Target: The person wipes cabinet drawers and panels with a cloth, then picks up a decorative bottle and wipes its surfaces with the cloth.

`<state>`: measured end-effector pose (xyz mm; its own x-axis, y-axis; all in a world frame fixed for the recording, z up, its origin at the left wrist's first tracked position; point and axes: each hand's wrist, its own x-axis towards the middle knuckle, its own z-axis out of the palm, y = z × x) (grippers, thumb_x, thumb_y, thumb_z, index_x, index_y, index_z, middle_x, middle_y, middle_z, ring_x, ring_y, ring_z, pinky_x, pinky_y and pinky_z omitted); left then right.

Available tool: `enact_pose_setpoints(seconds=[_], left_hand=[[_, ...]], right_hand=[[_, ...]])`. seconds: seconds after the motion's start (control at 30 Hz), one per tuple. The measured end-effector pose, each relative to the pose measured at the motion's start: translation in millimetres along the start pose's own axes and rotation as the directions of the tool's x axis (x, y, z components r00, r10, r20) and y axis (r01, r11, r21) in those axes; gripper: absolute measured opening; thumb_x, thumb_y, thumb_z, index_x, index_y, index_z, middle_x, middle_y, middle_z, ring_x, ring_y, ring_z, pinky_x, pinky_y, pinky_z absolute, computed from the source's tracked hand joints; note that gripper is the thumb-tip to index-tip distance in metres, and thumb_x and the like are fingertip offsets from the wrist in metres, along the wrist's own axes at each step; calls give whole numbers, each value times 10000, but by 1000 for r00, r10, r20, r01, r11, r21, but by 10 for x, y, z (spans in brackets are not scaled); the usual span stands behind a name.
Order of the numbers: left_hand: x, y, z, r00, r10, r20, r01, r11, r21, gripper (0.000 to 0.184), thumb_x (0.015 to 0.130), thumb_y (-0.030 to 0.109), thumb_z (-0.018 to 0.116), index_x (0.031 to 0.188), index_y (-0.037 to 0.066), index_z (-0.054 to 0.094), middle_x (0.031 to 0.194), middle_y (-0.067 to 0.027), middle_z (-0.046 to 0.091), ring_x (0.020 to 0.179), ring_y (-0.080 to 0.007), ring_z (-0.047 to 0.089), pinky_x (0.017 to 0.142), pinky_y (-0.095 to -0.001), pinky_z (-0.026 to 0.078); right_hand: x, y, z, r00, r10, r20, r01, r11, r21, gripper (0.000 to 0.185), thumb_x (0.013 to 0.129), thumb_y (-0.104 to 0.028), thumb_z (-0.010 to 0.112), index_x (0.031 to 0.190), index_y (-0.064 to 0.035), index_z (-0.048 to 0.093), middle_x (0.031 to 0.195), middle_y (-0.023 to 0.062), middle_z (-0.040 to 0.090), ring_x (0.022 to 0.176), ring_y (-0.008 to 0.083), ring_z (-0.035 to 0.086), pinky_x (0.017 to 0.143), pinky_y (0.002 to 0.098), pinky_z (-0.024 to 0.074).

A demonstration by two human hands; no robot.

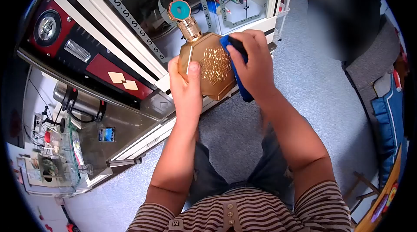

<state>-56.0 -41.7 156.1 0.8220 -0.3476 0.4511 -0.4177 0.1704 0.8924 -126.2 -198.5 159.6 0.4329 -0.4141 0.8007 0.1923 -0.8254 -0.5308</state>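
Observation:
A gold, many-sided bottle [197, 60] with a raised gold pattern on its front stands tilted in front of me. Its stopper [179, 10] is octagonal, with a teal face and a ring in the middle. My left hand [186, 82] grips the bottle's left side, thumb laid over the front. On the right, my right hand [254, 60] is closed around a blue cloth [238, 69], which presses against the bottle's right edge. The bottle's back and the left fingers behind it are hidden.
Behind the bottle is a glass-fronted cabinet [147, 30]. A gas stove [78, 53] lies to the left, near a metal pot [80, 103] and a phone [106, 134] on a counter. A grey sofa [369, 64] stands right on the speckled floor [299, 80].

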Motion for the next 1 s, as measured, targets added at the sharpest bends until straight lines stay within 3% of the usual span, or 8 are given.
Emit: enact_pose_setpoints(seconds=[0.23, 0.37, 0.5, 0.63, 0.7, 0.83, 0.9, 1.0], left_hand=[[20, -133, -62, 990, -141, -2, 138, 977, -160, 485, 1056, 429, 559, 1270, -1, 496, 1118, -85, 595, 1031, -131, 547, 928, -285, 449], [0, -137, -43, 995, -99, -17, 95, 981, -170, 490, 1061, 467, 529, 1244, 13, 515, 1083, -67, 581, 996, -125, 533, 901, -273, 440], [-30, -186, -8, 995, -88, -49, 78, 980, -183, 467, 1074, 459, 500, 1228, 18, 515, 1070, -55, 564, 993, -122, 524, 891, -272, 435], [-1, -205, -29, 991, -91, -93, 60, 951, -302, 428, 1084, 441, 480, 1201, 30, 507, 1061, -54, 559, 982, -126, 531, 888, -282, 445], [37, -157, -39, 992, -95, -87, 64, 950, -306, 415, 1084, 434, 481, 1194, 34, 504, 1062, -52, 558, 983, -125, 535, 892, -289, 450], [51, -153, -77, 991, -116, -73, 84, 935, -344, 373, 1088, 413, 480, 1163, 48, 493, 1046, -37, 539, 977, -113, 526, 900, -292, 445], [42, -185, -79, 989, -115, -88, 78, 935, -346, 358, 1089, 415, 477, 1116, 59, 494, 1007, -19, 513, 943, -101, 491, 884, -277, 423], [17, -192, -74, 989, -119, -86, 83, 937, -338, 350, 1091, 419, 467, 1059, 71, 493, 966, 1, 478, 901, -88, 451, 857, -266, 402]], right_hand=[[-355, -354, -34, 928, -282, 242, 272, 959, 78, 429, 751, -127, 801, 1147, -125, 637, 1110, 103, 557, 1024, 329, 599, 855, 432, 521], [-124, -30, -79, 988, -141, 55, 147, 981, -128, 381, 768, -119, 789, 1119, -111, 641, 1078, 94, 570, 1000, 296, 610, 823, 418, 528], [-47, 91, -163, 999, -36, 23, 37, 997, -72, 354, 777, -106, 777, 1102, -109, 638, 1084, 98, 564, 1021, 298, 603, 850, 411, 517], [-236, -281, -121, 965, -166, 202, 183, 981, -68, 361, 772, -100, 771, 1108, -111, 639, 1095, 103, 552, 1068, 309, 580, 866, 408, 522], [-311, -385, -93, 903, -270, 335, 235, 961, 143, 363, 770, -108, 776, 1106, -105, 638, 1094, 104, 557, 1052, 313, 589, 871, 403, 528], [-245, -196, -54, 925, -170, 339, 150, 985, 87, 432, 744, -95, 788, 1151, -106, 643, 1123, 112, 578, 1070, 333, 590, 894, 431, 506], [-100, 26, -49, 992, -90, 85, 94, 994, -47, 368, 764, -109, 776, 1103, -92, 634, 1090, 110, 563, 1017, 326, 601, 851, 418, 525], [-69, 84, -85, 996, -67, 53, 68, 998, -11, 364, 764, -107, 771, 1101, -90, 635, 1088, 110, 561, 1015, 330, 598, 847, 426, 520]])
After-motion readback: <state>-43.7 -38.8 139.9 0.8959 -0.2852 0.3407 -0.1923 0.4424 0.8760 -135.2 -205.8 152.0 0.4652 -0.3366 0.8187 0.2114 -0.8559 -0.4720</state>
